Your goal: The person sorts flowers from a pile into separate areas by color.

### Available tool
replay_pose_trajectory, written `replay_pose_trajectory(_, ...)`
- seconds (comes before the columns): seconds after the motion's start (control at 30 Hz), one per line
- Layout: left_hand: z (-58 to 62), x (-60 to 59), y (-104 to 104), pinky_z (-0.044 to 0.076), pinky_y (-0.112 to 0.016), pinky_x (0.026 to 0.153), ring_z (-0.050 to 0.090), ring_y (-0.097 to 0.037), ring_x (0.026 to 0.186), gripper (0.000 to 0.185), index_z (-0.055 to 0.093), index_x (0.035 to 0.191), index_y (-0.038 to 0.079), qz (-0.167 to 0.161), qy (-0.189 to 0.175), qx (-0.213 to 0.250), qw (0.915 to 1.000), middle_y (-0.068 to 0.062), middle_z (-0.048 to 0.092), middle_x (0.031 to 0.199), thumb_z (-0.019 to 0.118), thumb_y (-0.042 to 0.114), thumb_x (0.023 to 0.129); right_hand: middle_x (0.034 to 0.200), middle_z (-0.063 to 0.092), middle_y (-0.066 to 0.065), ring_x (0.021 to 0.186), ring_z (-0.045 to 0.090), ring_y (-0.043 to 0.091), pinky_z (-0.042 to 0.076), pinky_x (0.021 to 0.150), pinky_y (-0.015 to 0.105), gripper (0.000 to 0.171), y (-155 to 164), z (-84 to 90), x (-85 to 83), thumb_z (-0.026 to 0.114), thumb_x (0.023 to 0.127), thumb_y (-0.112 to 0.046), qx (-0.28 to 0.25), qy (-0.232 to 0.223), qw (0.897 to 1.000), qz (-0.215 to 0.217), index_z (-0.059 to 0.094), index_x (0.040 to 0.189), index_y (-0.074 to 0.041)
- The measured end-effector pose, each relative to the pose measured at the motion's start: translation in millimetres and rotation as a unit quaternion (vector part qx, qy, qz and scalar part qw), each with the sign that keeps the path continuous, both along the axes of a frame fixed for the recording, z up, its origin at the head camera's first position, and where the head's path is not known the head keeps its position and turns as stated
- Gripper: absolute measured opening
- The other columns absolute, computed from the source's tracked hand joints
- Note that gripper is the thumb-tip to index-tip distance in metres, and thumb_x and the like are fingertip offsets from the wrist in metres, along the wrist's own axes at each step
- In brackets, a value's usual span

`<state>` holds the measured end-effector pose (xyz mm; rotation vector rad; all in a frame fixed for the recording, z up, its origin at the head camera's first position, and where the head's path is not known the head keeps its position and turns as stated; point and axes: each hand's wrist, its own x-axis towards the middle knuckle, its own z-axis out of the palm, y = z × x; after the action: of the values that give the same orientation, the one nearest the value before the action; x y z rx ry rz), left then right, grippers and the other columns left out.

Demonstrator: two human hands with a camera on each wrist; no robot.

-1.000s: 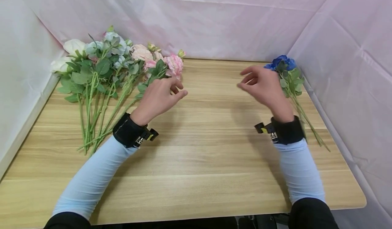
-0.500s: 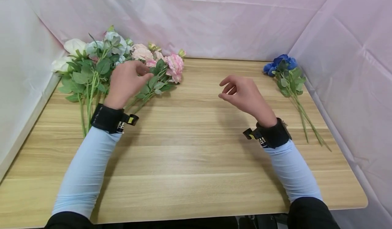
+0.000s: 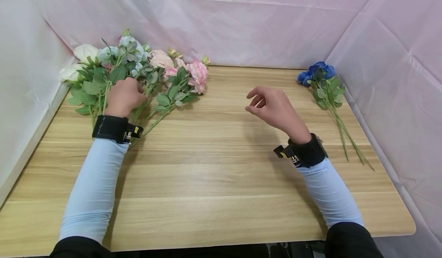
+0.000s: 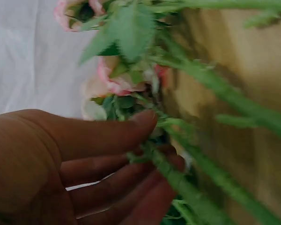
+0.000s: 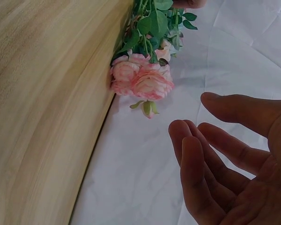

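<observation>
A bunch of artificial flowers (image 3: 138,74) lies at the table's far left, with white blooms (image 3: 83,53), pale blue ones and pink blooms (image 3: 197,72). My left hand (image 3: 132,91) lies on the middle of this bunch with its fingers curled round a green stem (image 4: 178,180), thumb above and fingers below. My right hand (image 3: 250,101) hovers over the middle of the table, loosely curled and holding nothing. In the right wrist view its palm (image 5: 192,112) faces the pink blooms (image 5: 145,82).
A single blue flower sprig (image 3: 319,74) lies along the right edge of the wooden table (image 3: 221,173). Pale pink cloth (image 3: 241,24) walls in the back and both sides. Both forearms wear light blue sleeves and black wrist straps.
My left hand has moved left and away from me, from beside the pink blooms onto the bunch, and closed on a stem. My right hand has drawn back from the blue sprig toward the centre.
</observation>
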<state>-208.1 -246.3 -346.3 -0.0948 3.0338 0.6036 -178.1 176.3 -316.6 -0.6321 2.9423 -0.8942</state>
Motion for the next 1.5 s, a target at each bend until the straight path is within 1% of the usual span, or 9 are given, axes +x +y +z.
replay_pose_trajectory(0.07, -2.6, -0.9, -1, 0.023, -0.029, 0.048, 0.021, -0.013, 0.048, 0.051, 0.034, 0.054, 0.019, 0.003, -0.013, 0.001, 0.9999, 0.007, 0.020, 0.054, 0.065, 0.015, 0.095, 0.098, 0.077, 0.009, 0.086, 0.074, 0.022, 0.057, 0.075, 0.040, 0.027, 0, -0.6, 0.7, 0.078, 0.093, -0.020, -0.001, -0.005, 1.000, 0.000, 0.071, 0.117, -0.011)
replay_pose_trajectory(0.17, -4.6, -1.4, -1, 0.021, -0.029, 0.048, 0.018, -0.012, 0.048, 0.051, 0.033, 0.054, 0.019, 0.003, -0.011, 0.003, 0.9999, 0.006, 0.019, 0.054, 0.063, 0.012, 0.095, 0.098, 0.077, 0.009, 0.086, 0.073, 0.022, 0.056, 0.074, 0.039, 0.027, -1, -1.2, 1.7, 0.077, 0.094, -0.021, 0.002, -0.010, 1.000, 0.001, 0.071, 0.118, -0.011)
replay_pose_trajectory(0.43, 0.8, 1.7, -2, 0.020, -0.029, 0.049, 0.017, -0.012, 0.048, 0.060, 0.029, 0.051, 0.021, -0.010, 0.031, 0.020, 0.9993, 0.007, 0.016, 0.056, 0.071, 0.015, 0.094, 0.098, 0.078, 0.008, 0.086, 0.074, 0.022, 0.056, 0.075, 0.040, 0.026, -4, -3.3, 0.2, 0.078, 0.093, -0.022, 0.007, -0.013, 1.000, -0.001, 0.072, 0.116, -0.012)
replay_pose_trajectory(0.63, 10.5, 4.6, -1, 0.019, -0.029, 0.049, 0.017, -0.012, 0.048, 0.061, 0.030, 0.051, 0.020, -0.003, 0.048, 0.024, 0.9985, 0.007, 0.016, 0.055, 0.072, 0.018, 0.096, 0.098, 0.078, 0.008, 0.087, 0.074, 0.022, 0.057, 0.076, 0.041, 0.027, -6, -2.3, -0.6, 0.078, 0.093, -0.022, 0.009, -0.013, 1.000, 0.000, 0.071, 0.116, -0.012)
replay_pose_trajectory(0.87, 24.7, 6.2, 0, 0.024, -0.032, 0.050, 0.032, -0.019, 0.052, 0.057, 0.036, 0.049, 0.019, 0.003, 0.075, 0.004, 0.9971, 0.005, 0.027, 0.051, 0.069, 0.018, 0.096, 0.097, 0.078, 0.008, 0.087, 0.075, 0.022, 0.057, 0.076, 0.041, 0.026, -9, -1.1, -1.5, 0.078, 0.093, -0.022, 0.008, -0.020, 1.000, 0.000, 0.072, 0.116, -0.012)
replay_pose_trajectory(1.0, 28.1, 7.2, -1, 0.022, -0.033, 0.053, 0.027, -0.019, 0.053, 0.060, 0.032, 0.051, 0.020, 0.006, 0.097, 0.002, 0.9953, 0.005, 0.022, 0.054, 0.071, 0.019, 0.096, 0.097, 0.078, 0.008, 0.086, 0.074, 0.022, 0.057, 0.075, 0.041, 0.026, -11, -1.6, -2.0, 0.078, 0.093, -0.023, 0.010, -0.024, 1.000, 0.000, 0.072, 0.115, -0.012)
replay_pose_trajectory(1.07, 30.1, 8.9, -1, 0.019, -0.033, 0.054, 0.021, -0.018, 0.054, 0.061, 0.028, 0.054, 0.020, 0.010, 0.110, 0.002, 0.9939, 0.005, 0.017, 0.057, 0.072, 0.020, 0.096, 0.097, 0.078, 0.008, 0.086, 0.074, 0.022, 0.057, 0.075, 0.041, 0.026, -11, -2.1, -2.1, 0.078, 0.093, -0.023, 0.013, -0.025, 1.000, 0.002, 0.072, 0.115, -0.012)
replay_pose_trajectory(1.2, 36.5, 12.3, -1, 0.016, -0.031, 0.053, 0.016, -0.016, 0.055, 0.059, 0.027, 0.056, 0.019, 0.019, 0.130, 0.004, 0.9913, 0.005, 0.016, 0.059, 0.070, 0.018, 0.097, 0.098, 0.078, 0.008, 0.086, 0.074, 0.022, 0.058, 0.075, 0.041, 0.026, -12, -3.1, -2.4, 0.078, 0.093, -0.023, 0.017, -0.027, 0.999, 0.005, 0.072, 0.116, -0.012)
replay_pose_trajectory(1.5, 59.2, 21.1, 5, 0.013, -0.029, 0.052, 0.013, -0.015, 0.054, 0.058, 0.029, 0.056, 0.017, 0.049, 0.140, 0.001, 0.9889, 0.002, 0.017, 0.057, 0.067, 0.022, 0.100, 0.096, 0.078, 0.007, 0.084, 0.074, 0.022, 0.057, 0.073, 0.039, 0.026, -12, -4.8, -3.4, 0.078, 0.093, -0.024, 0.021, -0.030, 0.999, 0.009, 0.072, 0.116, -0.012)
